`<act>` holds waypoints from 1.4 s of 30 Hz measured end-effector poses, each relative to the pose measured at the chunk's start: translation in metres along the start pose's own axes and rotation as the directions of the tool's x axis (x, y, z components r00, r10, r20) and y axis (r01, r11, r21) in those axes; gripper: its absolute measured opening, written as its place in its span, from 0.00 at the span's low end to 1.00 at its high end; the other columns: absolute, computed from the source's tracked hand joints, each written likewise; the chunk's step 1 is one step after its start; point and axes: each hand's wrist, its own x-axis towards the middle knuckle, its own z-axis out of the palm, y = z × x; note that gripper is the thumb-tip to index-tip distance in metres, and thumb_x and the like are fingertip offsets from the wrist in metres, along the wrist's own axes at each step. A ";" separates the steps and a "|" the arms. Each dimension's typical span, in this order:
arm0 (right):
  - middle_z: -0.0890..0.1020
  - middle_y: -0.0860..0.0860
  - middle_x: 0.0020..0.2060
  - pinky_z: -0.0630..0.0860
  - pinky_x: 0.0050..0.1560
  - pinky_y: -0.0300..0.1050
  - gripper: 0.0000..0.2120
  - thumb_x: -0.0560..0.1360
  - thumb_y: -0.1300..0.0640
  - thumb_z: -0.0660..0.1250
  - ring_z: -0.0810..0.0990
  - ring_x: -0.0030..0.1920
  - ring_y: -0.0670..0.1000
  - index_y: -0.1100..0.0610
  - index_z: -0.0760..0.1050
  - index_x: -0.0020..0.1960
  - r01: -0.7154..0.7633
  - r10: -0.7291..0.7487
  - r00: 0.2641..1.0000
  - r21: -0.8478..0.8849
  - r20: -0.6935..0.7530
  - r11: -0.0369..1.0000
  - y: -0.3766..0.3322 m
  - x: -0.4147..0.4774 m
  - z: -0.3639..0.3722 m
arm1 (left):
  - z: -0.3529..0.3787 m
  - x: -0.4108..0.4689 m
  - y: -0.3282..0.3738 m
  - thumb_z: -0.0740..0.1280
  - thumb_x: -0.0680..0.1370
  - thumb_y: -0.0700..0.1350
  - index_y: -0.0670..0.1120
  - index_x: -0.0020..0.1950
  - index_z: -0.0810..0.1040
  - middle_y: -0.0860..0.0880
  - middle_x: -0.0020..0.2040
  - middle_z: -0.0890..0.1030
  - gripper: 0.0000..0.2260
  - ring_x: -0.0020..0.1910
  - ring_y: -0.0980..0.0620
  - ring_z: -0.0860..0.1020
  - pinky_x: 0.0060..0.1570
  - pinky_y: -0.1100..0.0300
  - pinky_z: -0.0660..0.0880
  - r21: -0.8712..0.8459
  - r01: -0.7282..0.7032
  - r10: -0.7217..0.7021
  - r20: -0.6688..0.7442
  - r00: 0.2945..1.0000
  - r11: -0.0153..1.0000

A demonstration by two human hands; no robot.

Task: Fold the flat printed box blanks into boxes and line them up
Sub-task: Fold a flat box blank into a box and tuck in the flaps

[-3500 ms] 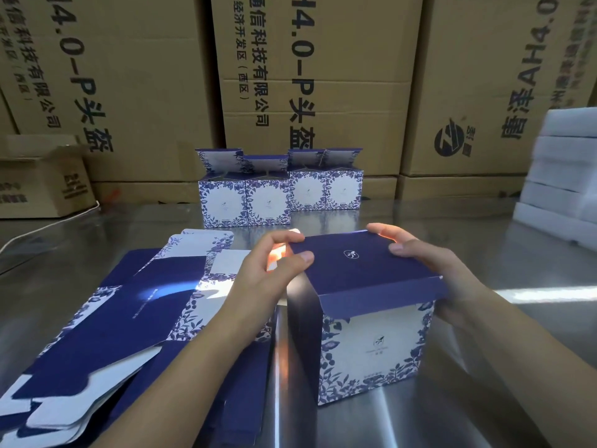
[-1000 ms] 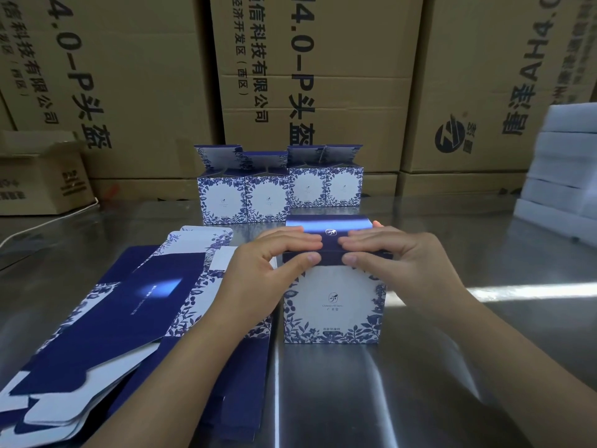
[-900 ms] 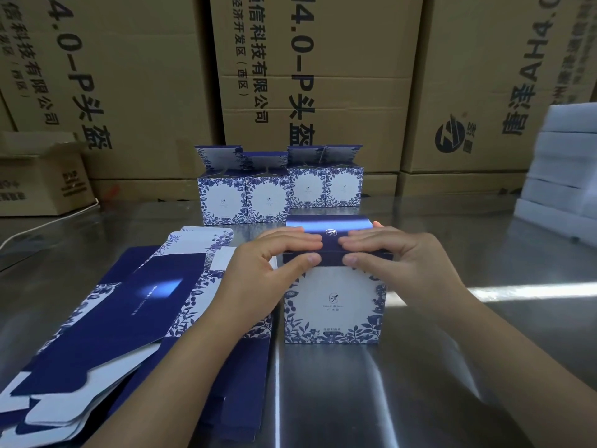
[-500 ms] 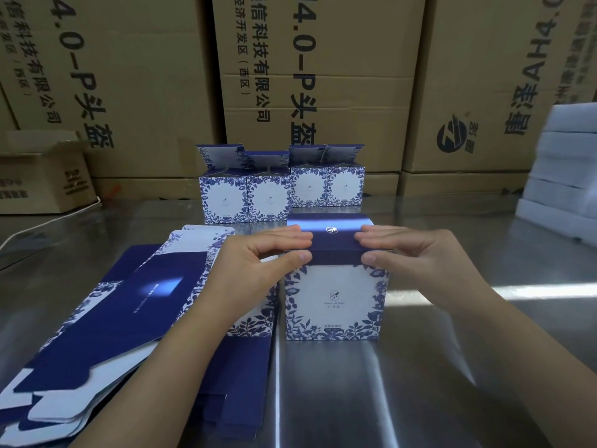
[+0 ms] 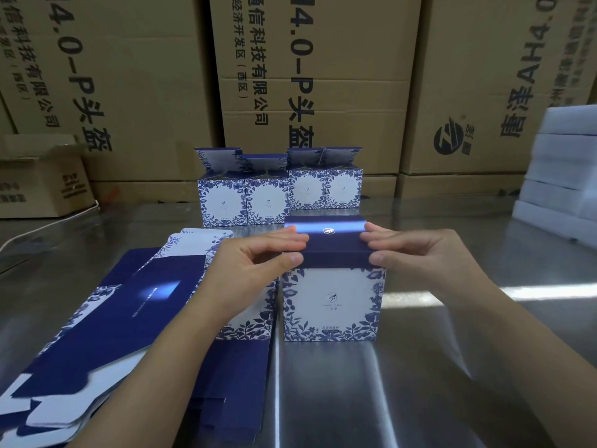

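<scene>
A heap of flat blanks, dark blue with white panels edged in blue leaves, lies fanned out to the left of the left hand on a shiny metal table. The left hand pinches the top left edge of an upright box, fingers laid across the lid and thumb pressed on the lid's front lip. The box stands between the two hands with its lid closed. It has a glossy navy top with a small silver emblem and a white front framed in blue leaf print, with a logo and text too small to read. The right hand grips the top right edge the same way. Beyond the fingertips, four folded boxes stand side by side, top flaps up. Behind them rise brown cartons with black print. Far to the right of the right hand sits a stack of white slabs.
</scene>
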 end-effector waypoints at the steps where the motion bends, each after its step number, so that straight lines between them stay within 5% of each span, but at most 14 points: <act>1: 0.86 0.48 0.44 0.73 0.52 0.28 0.08 0.61 0.61 0.74 0.81 0.55 0.42 0.57 0.84 0.41 0.002 -0.002 1.000 -0.002 -0.001 1.000 0.000 0.000 0.000 | 0.000 0.000 0.000 0.70 0.71 0.33 0.48 0.44 0.83 0.61 0.45 0.84 0.10 0.56 0.65 0.78 0.52 0.75 0.71 0.002 -0.006 0.006 -0.004 1.000 1.000; 8: 0.86 0.48 0.44 0.74 0.54 0.32 0.06 0.63 0.59 0.73 0.82 0.54 0.44 0.53 0.84 0.39 0.056 -0.057 0.998 -0.051 -0.028 0.997 0.002 0.000 0.005 | 0.003 -0.001 0.000 0.70 0.72 0.33 0.50 0.42 0.83 0.57 0.45 0.85 0.11 0.57 0.63 0.78 0.53 0.69 0.74 0.039 -0.020 0.022 -0.047 0.999 0.999; 12: 0.85 0.46 0.44 0.73 0.57 0.37 0.05 0.69 0.62 0.73 0.81 0.52 0.45 0.52 0.83 0.42 0.104 -0.116 0.993 -0.232 -0.039 0.967 0.003 -0.003 0.012 | 0.014 -0.005 0.003 0.73 0.71 0.44 0.58 0.47 0.81 0.56 0.49 0.81 0.10 0.56 0.65 0.75 0.56 0.72 0.68 0.253 -0.086 0.105 -0.062 0.993 0.964; 14: 0.81 0.44 0.42 0.69 0.56 0.34 0.06 0.69 0.57 0.74 0.78 0.51 0.45 0.47 0.83 0.44 0.148 -0.175 0.983 -0.346 -0.047 0.926 0.003 -0.004 0.021 | 0.023 -0.007 0.003 0.71 0.70 0.52 0.63 0.50 0.78 0.56 0.49 0.75 0.11 0.56 0.63 0.71 0.57 0.75 0.62 0.360 -0.118 0.142 -0.039 0.989 0.925; 20: 0.74 0.40 0.41 0.64 0.55 0.28 0.09 0.63 0.44 0.71 0.71 0.51 0.43 0.35 0.80 0.44 0.155 -0.221 0.967 -0.397 -0.127 0.905 0.006 -0.006 0.044 | 0.034 -0.009 0.002 0.71 0.73 0.48 0.62 0.47 0.80 0.55 0.46 0.73 0.08 0.54 0.58 0.71 0.56 0.67 0.66 0.338 -0.119 0.171 -0.128 0.977 0.933; 26: 0.74 0.42 0.40 0.63 0.52 0.26 0.10 0.69 0.56 0.75 0.70 0.51 0.41 0.39 0.81 0.41 0.138 -0.230 0.953 -0.393 -0.197 0.909 0.013 -0.003 0.053 | 0.041 -0.008 0.001 0.68 0.72 0.49 0.63 0.44 0.79 0.56 0.45 0.72 0.07 0.53 0.63 0.69 0.52 0.75 0.63 0.364 -0.103 0.184 -0.194 0.964 0.926; 31: 0.68 0.34 0.61 0.65 0.60 0.28 0.13 0.70 0.54 0.74 0.65 0.66 0.36 0.34 0.80 0.44 0.052 -0.123 0.975 -0.349 -0.184 0.936 0.013 -0.010 0.049 | 0.038 -0.013 0.004 0.69 0.75 0.42 0.63 0.48 0.78 0.57 0.57 0.70 0.14 0.59 0.68 0.67 0.55 0.78 0.61 0.328 -0.036 0.094 -0.164 0.982 0.944; 34: 0.66 0.38 0.66 0.67 0.58 0.29 0.16 0.73 0.57 0.71 0.67 0.63 0.32 0.34 0.77 0.49 0.011 -0.068 0.988 -0.386 -0.135 0.922 0.012 -0.014 0.043 | 0.030 -0.015 0.008 0.69 0.75 0.41 0.63 0.48 0.79 0.63 0.66 0.64 0.15 0.62 0.76 0.63 0.54 0.81 0.62 0.281 0.070 -0.023 -0.165 0.986 0.957; 38: 0.73 0.35 0.58 0.65 0.48 0.18 0.19 0.72 0.62 0.72 0.73 0.52 0.27 0.37 0.76 0.48 0.014 -0.102 0.975 -0.406 -0.196 0.914 0.012 -0.010 0.038 | 0.021 -0.006 0.012 0.74 0.71 0.42 0.63 0.44 0.81 0.62 0.49 0.81 0.14 0.41 0.71 0.77 0.39 0.79 0.68 0.288 0.229 -0.144 -0.287 0.947 0.930; 42: 0.82 0.31 0.39 0.69 0.41 0.23 0.17 0.69 0.58 0.75 0.80 0.39 0.34 0.35 0.79 0.45 -0.098 -0.003 0.959 -0.342 -0.283 0.935 0.021 0.006 0.029 | 0.013 0.022 0.019 0.76 0.70 0.45 0.54 0.46 0.85 0.67 0.31 0.79 0.07 0.34 0.69 0.77 0.35 0.78 0.68 0.507 0.254 -0.178 -0.195 0.965 0.823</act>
